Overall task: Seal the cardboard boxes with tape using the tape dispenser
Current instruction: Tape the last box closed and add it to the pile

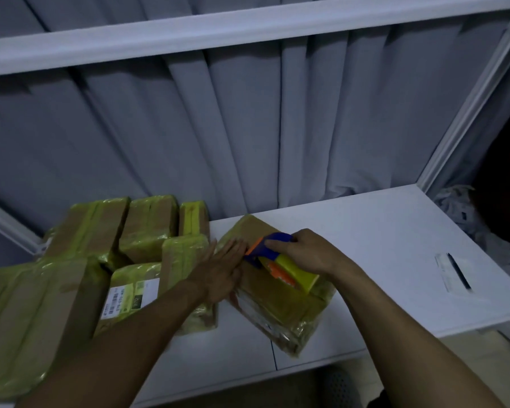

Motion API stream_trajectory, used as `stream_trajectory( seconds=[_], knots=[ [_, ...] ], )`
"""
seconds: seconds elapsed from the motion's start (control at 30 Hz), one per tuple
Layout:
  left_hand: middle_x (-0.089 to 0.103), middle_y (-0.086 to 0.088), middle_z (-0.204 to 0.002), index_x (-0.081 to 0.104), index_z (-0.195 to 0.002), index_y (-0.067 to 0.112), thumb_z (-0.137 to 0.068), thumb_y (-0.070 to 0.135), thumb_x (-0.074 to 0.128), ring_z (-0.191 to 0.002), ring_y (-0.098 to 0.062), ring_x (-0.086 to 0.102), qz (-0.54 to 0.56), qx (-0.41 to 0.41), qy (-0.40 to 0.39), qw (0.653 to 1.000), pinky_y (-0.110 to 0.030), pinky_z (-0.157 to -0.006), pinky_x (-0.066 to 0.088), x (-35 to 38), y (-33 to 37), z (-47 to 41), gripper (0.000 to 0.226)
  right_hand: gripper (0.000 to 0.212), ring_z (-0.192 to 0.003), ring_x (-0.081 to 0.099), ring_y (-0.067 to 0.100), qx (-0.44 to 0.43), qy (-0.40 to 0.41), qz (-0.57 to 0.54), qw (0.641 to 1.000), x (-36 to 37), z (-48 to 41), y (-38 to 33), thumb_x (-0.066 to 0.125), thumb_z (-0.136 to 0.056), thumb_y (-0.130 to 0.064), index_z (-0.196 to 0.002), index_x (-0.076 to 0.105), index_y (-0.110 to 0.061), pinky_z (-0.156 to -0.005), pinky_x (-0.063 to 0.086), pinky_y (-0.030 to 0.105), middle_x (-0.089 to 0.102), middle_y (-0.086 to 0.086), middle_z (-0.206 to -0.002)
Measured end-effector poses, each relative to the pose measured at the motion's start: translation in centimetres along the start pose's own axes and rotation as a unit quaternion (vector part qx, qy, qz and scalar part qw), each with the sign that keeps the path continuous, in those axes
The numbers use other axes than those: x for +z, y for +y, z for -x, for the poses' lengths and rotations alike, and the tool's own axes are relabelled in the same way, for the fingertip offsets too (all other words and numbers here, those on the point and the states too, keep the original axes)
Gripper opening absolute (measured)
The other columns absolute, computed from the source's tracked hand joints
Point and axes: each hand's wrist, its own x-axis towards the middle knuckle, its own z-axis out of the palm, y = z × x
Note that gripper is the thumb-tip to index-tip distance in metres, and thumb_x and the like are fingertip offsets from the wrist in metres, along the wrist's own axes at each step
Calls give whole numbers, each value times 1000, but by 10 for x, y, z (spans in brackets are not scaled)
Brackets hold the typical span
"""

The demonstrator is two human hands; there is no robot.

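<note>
Two grips: right grip (309, 251) clasps tape dispenser (270, 254), nose far-left along box (277, 301); left grip (221, 269) rests flat.

Dim throughout, tinted a cold blue-grey. Lit softly and flatly, brightest on the white shelf (380, 245) toward its right edge, darkest past its right corner. Glinting weakly on the glossy taped boxes (147, 228) at its left edge. Smeared slightly by motion at the left hand (221, 269). Bowed by the wide lens along the upper rail (248, 28).
</note>
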Motion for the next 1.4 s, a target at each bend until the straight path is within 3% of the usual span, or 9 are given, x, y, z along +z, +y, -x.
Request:
stream_trajectory(
  seconds=[0.1,0.23,0.4,0.5,0.6,0.87,1.03,1.2,1.4],
  knots=[
    [-9,11,-164,-5,-159,26,-89,47,6,-146,1,-16,-8,5,12,1000,-33,-119,-16,3,-3,1,74,59,-57,57,16,-10,27,-14,999,1,-1,2,67,-86,-66,-76,68,-8,-61,40,33,63,12,-68],
    [-8,10,-165,-3,-159,26,-81,50,-2,-148,-3,-14,-36,11,26,999,-34,-120,-13,6,-5,0,81,64,-60,59,16,-24,18,-26,999,1,6,7,66,-90,-60,-90,73,4,-64,41,34,69,18,-75],
    [-6,10,-165,-4,-159,26,-83,50,-5,-148,-3,-12,-50,10,36,998,-35,-122,-10,10,-6,1,80,59,-73,69,24,-13,40,-37,998,-12,17,9,65,-91,-57,-94,74,1,-66,46,33,74,19,-88],
    [-7,9,-165,-6,-158,26,-83,51,-7,-151,-6,-9,-60,5,35,998,-37,-123,-8,10,-4,0,80,52,-66,66,17,-7,24,-11,1000,-21,32,11,66,-91,-57,-89,74,-6,-64,47,31,75,11,-81],
    [-7,10,-165,-6,-158,25,-81,51,-10,-151,-6,-8,-64,7,34,997,-37,-123,-9,8,-2,1,81,57,-65,64,18,10,26,-28,999,-31,44,16,66,-91,-58,-92,74,-2,-64,46,32,74,18,-85],
    [-5,9,-165,-1,-157,33,-86,48,-2,-152,-13,-7,-39,7,32,999,-38,-120,-13,13,0,-3,73,58,-73,68,21,39,2,7,999,-21,35,19,65,-91,-61,-97,72,-4,-64,47,30,74,13,-90],
    [3,11,-164,15,-158,34,-89,45,7,-150,-8,-6,31,53,53,997,-28,-116,-20,25,19,-3,70,56,-68,65,19,44,14,4,999,-24,36,22,63,-92,-62,-89,71,-7,-63,45,30,73,13,-86],
    [10,10,-165,13,-158,30,-91,44,3,-153,-15,5,-3,34,80,996,-43,-123,3,42,27,-5,69,63,-78,70,24,29,55,2,998,-12,39,27,60,-91,-67,-91,73,-5,-68,48,32,74,15,-88],
    [12,13,-163,17,-158,31,-94,44,8,-152,-13,9,-13,30,91,995,-45,-123,9,40,26,-8,66,64,-74,70,20,22,77,-10,997,-10,43,31,62,-87,-68,-91,75,-6,-66,49,33,75,12,-84]
  ],
)
